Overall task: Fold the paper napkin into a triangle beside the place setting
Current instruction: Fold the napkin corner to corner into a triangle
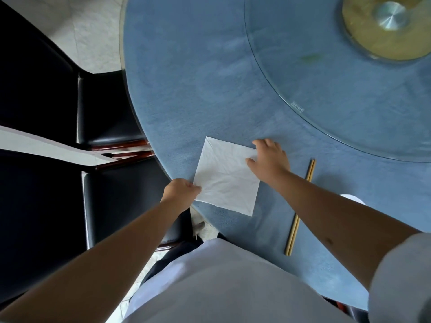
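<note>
A white square paper napkin (pixel 225 177) lies flat and unfolded on the blue tablecloth (pixel 198 89), near the table's left front edge. My left hand (pixel 180 191) pinches the napkin's near left corner at the table edge. My right hand (pixel 270 157) rests with spread fingers on the napkin's far right corner, pressing it down. A pair of wooden chopsticks (pixel 299 207) lies to the right of the napkin, partly hidden under my right forearm.
A glass turntable (pixel 326 94) with a metal hub (pixel 389 15) covers the table's far right. A white dish edge (pixel 353 198) peeks out behind my right forearm. Two black chairs (pixel 105 108) stand to the left of the table.
</note>
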The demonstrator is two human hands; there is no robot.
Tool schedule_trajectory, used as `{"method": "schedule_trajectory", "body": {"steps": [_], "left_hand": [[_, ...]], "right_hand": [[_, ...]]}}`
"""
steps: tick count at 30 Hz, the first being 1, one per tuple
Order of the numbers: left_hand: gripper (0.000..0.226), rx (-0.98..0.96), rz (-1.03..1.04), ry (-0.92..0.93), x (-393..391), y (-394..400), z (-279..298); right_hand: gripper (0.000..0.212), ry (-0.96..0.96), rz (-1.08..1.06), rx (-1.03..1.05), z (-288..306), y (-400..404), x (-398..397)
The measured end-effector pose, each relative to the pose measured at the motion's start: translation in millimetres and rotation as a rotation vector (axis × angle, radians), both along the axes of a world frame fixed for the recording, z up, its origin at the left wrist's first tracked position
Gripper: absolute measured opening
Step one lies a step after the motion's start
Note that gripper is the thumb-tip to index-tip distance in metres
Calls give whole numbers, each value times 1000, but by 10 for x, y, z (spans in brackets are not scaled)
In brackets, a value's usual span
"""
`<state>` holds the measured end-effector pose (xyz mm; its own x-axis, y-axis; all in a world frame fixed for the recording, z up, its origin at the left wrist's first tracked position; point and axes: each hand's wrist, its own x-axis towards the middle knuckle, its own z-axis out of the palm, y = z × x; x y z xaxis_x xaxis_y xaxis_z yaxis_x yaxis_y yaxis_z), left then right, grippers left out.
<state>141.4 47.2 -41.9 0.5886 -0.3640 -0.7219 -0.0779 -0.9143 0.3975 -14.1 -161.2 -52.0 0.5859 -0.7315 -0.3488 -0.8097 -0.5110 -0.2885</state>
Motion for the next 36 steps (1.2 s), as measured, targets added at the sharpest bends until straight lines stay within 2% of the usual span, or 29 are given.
{"method": "schedule_trajectory", "body": {"steps": [2, 6, 8, 10, 12, 15, 17, 20, 23, 25, 36], "left_hand": [[25, 31, -32, 47, 31, -24, -9], [15, 15, -67, 1, 38, -28, -5], [13, -15, -66, -63, 16, -34, 15], [11, -54, -54, -106, -15, -56, 44], [6, -80, -27, -117, -46, -68, 64], [10, -98, 23, -108, -51, -67, 69], [12, -93, 33, -90, -27, -75, 67], [14, -53, -2, -58, 15, -119, 49], [19, -16, -57, -27, 60, -168, 31], [22, -10, -79, -12, 89, -186, 18], [18, -78, -168, -70, 335, -462, 25]], "right_hand": [[45, -11, -38, 14, -15, -20, 34], [11, -20, -94, 42, -15, -47, 81], [19, -23, -90, 43, -19, -47, 75], [17, -39, -74, 49, -35, -52, 65], [14, -62, -68, 57, -33, -61, 66], [10, -86, -67, 84, 0, -82, 95], [16, -70, -75, 151, 34, -93, 123], [14, -57, -102, 240, 43, -130, 156], [30, -79, -131, 274, 65, -153, 170], [33, -99, -145, 279, 82, -162, 159], [38, -118, -236, 321, 106, -229, -101]]}}
